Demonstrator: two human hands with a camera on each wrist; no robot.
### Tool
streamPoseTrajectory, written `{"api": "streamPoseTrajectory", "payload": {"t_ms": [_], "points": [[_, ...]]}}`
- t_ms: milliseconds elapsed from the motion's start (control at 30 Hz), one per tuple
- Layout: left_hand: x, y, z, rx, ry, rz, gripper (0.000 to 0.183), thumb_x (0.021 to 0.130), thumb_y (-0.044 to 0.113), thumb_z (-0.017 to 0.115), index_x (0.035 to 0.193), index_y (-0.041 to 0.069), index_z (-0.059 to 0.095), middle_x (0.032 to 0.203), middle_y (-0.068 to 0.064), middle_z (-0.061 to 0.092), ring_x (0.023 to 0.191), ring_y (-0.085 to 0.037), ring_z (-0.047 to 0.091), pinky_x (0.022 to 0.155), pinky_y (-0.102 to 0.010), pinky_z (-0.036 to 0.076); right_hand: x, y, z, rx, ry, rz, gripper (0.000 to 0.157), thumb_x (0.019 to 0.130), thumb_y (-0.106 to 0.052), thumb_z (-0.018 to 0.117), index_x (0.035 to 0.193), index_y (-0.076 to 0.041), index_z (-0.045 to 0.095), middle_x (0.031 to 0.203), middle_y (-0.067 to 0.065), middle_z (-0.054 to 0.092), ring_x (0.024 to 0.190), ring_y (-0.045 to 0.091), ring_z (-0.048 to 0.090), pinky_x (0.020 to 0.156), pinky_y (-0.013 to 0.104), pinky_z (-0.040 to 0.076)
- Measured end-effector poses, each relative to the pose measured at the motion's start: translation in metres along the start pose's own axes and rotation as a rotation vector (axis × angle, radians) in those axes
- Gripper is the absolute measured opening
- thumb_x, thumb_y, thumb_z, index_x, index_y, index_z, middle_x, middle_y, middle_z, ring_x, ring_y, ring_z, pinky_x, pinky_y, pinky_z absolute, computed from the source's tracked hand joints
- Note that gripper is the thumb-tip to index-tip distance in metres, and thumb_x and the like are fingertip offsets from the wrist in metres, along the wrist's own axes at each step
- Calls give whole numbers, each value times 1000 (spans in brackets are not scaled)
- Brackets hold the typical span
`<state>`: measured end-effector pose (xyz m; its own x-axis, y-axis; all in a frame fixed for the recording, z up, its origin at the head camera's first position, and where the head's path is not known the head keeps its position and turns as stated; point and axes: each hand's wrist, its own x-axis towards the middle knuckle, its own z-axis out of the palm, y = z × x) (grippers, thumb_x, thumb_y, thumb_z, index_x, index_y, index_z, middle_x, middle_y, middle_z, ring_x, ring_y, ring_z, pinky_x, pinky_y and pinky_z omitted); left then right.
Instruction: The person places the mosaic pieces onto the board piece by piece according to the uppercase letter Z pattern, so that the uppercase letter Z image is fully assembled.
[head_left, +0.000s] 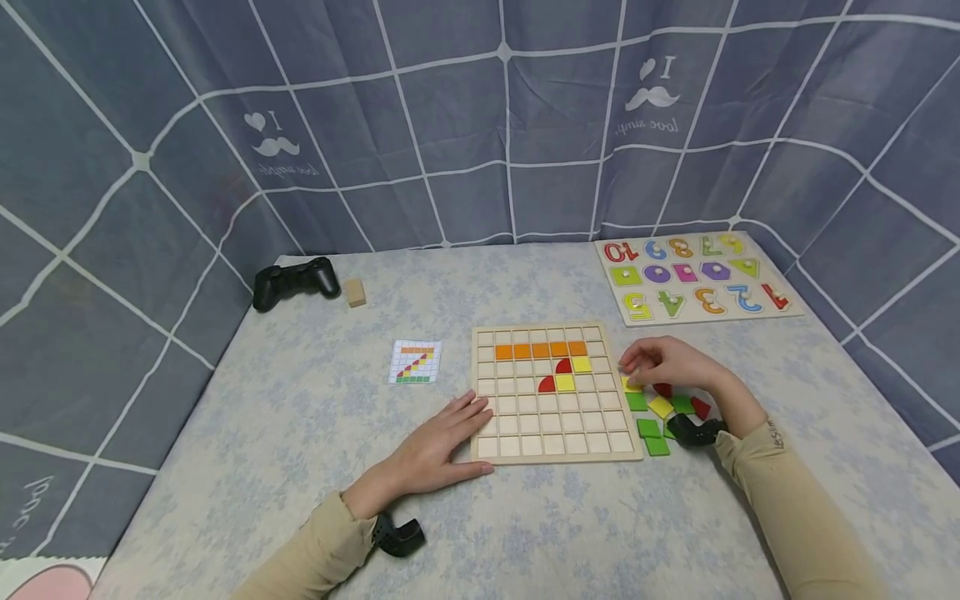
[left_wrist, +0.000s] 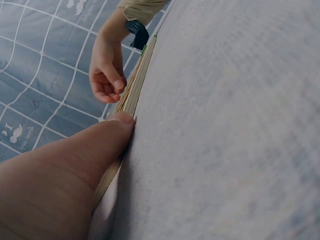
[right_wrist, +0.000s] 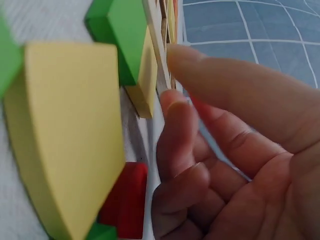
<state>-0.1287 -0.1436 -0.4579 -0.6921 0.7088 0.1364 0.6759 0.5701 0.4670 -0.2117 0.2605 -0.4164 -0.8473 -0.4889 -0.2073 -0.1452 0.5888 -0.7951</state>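
Note:
My left hand point(head_left: 437, 446) rests with its fingers on the left edge of a wooden grid board point(head_left: 528, 423), thumb at the near corner. Set in the board are a row of orange squares point(head_left: 541, 350), two yellow squares point(head_left: 581, 364) and two red quarter-round pieces point(head_left: 547, 384). My right hand point(head_left: 678, 367) hovers beside the board's right edge, over a loose group of pieces. Its fingers are loosely curled and nothing shows between them in the right wrist view. Close by lie green squares point(head_left: 657, 447), yellow pieces point(right_wrist: 75, 130) and red pieces point(right_wrist: 127, 200).
A small pattern card point(head_left: 415, 362) lies left of the board. Farther back on the left are a black game controller point(head_left: 296, 283) and a small wooden block point(head_left: 355, 292). At the back right is a number-and-shape puzzle board point(head_left: 697, 287). A grid-patterned curtain point(head_left: 465, 125) surrounds the table.

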Motion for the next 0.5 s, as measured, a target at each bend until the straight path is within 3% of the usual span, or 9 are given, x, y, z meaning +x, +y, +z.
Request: {"api": "streamPoseTrajectory", "payload": {"t_ms": [133, 500], "points": [[0, 1, 0, 0, -4, -5, 76, 89, 54, 56, 145, 7, 37, 152, -6, 27, 142, -19, 14, 116, -32, 15, -1, 1, 0, 6, -21, 32, 32, 80, -13, 74, 105, 2, 61, 90, 9, 62, 60, 17, 53, 47, 27, 47], [0, 1, 0, -8, 2, -2, 75, 89, 53, 57, 144, 7, 38, 152, -6, 28, 142, -19, 14, 116, -32, 16, -3, -2, 0, 16, -60, 67, 31, 81, -12, 73, 104, 4, 61, 76, 6, 57, 56, 15, 47, 45, 25, 42]]}}
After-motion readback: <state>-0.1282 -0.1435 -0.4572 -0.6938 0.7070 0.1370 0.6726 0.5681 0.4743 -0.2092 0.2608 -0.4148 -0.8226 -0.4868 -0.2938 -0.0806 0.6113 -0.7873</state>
